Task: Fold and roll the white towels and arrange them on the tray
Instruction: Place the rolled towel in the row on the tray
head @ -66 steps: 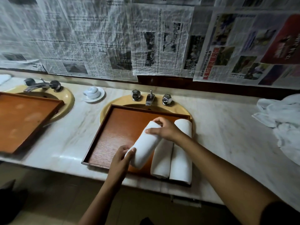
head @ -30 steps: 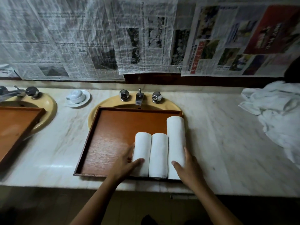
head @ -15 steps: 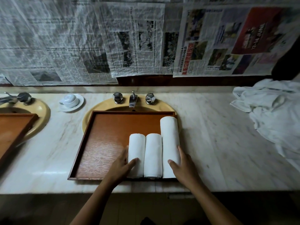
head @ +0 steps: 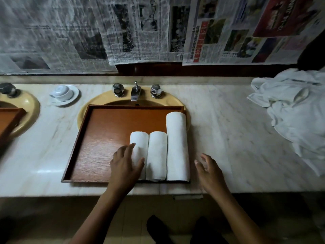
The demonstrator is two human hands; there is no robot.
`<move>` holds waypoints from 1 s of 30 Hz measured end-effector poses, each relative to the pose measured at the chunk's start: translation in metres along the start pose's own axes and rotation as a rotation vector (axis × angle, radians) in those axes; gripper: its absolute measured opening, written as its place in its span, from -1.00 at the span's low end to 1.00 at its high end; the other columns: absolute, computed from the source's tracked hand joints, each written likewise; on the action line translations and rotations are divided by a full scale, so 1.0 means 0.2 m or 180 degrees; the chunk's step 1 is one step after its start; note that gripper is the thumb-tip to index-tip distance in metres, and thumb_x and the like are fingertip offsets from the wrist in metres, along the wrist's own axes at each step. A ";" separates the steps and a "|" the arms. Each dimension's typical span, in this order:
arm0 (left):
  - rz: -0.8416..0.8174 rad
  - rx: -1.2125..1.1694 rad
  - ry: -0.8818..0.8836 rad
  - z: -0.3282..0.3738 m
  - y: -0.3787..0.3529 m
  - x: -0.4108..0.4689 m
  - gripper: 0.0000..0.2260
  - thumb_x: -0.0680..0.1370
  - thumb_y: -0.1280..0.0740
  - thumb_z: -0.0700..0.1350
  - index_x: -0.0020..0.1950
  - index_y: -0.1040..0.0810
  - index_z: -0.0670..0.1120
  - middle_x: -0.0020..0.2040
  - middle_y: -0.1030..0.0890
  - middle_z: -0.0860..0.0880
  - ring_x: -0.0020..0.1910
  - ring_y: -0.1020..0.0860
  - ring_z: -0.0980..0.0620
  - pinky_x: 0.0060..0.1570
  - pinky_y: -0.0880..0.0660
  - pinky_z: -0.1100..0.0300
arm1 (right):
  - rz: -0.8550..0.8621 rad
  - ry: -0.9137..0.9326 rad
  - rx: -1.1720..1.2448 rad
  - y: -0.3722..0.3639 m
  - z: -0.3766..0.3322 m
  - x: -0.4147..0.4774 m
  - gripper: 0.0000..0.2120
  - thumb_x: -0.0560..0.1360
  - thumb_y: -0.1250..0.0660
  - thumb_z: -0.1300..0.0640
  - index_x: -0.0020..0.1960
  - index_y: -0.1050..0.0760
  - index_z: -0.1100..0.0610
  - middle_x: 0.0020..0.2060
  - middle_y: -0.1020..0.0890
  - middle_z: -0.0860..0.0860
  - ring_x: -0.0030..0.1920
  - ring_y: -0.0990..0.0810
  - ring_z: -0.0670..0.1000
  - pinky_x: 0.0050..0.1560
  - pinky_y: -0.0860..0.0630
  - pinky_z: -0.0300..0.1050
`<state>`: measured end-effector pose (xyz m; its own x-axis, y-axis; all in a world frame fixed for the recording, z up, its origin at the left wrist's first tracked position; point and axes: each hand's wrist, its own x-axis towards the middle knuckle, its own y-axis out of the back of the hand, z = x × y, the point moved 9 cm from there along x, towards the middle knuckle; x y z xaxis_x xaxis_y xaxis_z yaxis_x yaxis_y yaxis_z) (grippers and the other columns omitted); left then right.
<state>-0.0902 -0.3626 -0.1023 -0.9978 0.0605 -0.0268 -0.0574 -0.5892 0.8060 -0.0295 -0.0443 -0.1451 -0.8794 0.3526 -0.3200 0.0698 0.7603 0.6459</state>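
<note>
White rolls on warm brown wood, pale marble all round.
The tray (head: 105, 138) is orange-brown with fine wood grain and a darker brown rim; the three rolls (head: 176, 147) on it are plain white, as is the pile (head: 295, 111) far right. The counter (head: 228, 138) is off-white marble with faint grey veins. Both basins (head: 175, 101) are mustard yellow, the taps (head: 135, 91) dull silver, the cup (head: 61, 92) and saucer (head: 74, 95) white. The far newspapers (head: 52, 32) are grey with black print and photos; the right sheet (head: 246, 32) carries colour pictures, red text and a dark red block.

Towel pile (head: 299, 111) and second tray (head: 8, 120) cut off by edges
</note>
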 end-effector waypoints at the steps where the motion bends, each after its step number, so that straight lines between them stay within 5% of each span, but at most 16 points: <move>1: 0.0030 0.0037 -0.0056 0.04 0.00 0.00 -0.41 0.53 -0.22 0.25 0.48 -0.40 -0.01 0.38 -0.46 -0.11 0.31 -0.42 -0.14 0.22 -0.41 -0.16 | 0.0038 0.0009 0.0000 0.03 0.02 0.00 -0.57 0.66 -0.26 -0.07 0.49 -0.40 0.03 0.41 -0.50 0.03 0.21 -0.55 0.01 0.20 -0.44 -0.11; 4: 0.0092 0.0089 -0.0263 0.21 -0.05 0.01 -0.50 0.54 -0.28 0.15 0.45 -0.43 0.01 0.37 -0.49 -0.07 0.33 -0.42 -0.12 0.24 -0.39 -0.15 | 0.0143 0.0056 0.0051 0.12 0.09 0.00 -0.64 0.67 -0.28 0.00 0.43 -0.47 0.04 0.36 -0.55 0.04 0.09 -0.51 -0.08 0.12 -0.39 -0.18; 14: -0.0192 -0.0227 -0.0700 0.90 -0.42 0.06 -0.57 0.54 -0.30 0.07 0.39 -0.51 0.00 0.32 -0.54 -0.02 0.30 -0.45 -0.10 0.24 -0.42 -0.06 | 0.0376 0.0007 0.0310 0.65 0.41 0.06 -0.72 0.68 -0.26 -0.02 0.35 -0.52 0.02 0.26 -0.60 -0.04 0.14 -0.51 -0.14 0.10 -0.40 -0.22; 19: -0.0346 -0.0678 -0.0598 1.26 -0.72 0.08 -0.61 0.58 -0.42 -0.01 0.40 -0.49 0.04 0.34 -0.52 0.05 0.28 -0.50 0.07 0.21 -0.49 0.10 | 0.0541 0.0004 0.0236 1.03 0.62 0.14 -0.76 0.66 -0.30 0.00 0.30 -0.55 0.00 0.17 -0.60 -0.11 0.08 -0.50 -0.18 -0.12 -0.30 -0.56; 25: -0.0641 -0.0916 -0.0488 1.63 -1.06 0.14 -0.80 0.57 -0.44 -0.09 0.19 -0.62 0.08 0.09 -0.63 0.14 0.07 -0.60 0.13 -0.08 -0.41 0.40 | 0.0778 0.0066 0.0352 1.46 0.88 0.27 -0.79 0.60 -0.37 0.08 0.23 -0.58 -0.02 0.18 -0.63 -0.11 0.18 -0.59 -0.09 0.12 -0.42 -0.26; 30: -0.0805 -0.1063 -0.0628 1.91 -1.24 0.20 -0.83 0.57 -0.43 -0.12 0.14 -0.64 0.06 0.06 -0.65 0.14 -0.07 -0.61 0.28 -0.13 -0.41 0.52 | 0.1144 0.0054 0.0146 1.79 1.04 0.43 -0.72 0.56 -0.41 0.14 0.27 -0.57 0.09 0.17 -0.63 0.02 0.19 -0.59 0.03 0.13 -0.40 -0.22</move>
<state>-0.1031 0.0946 -0.0770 -0.9276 0.3688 -0.0590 -0.3379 -0.7615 0.5531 0.0173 0.3713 -0.0856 -0.8025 0.5929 -0.0665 0.3966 0.6133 0.6830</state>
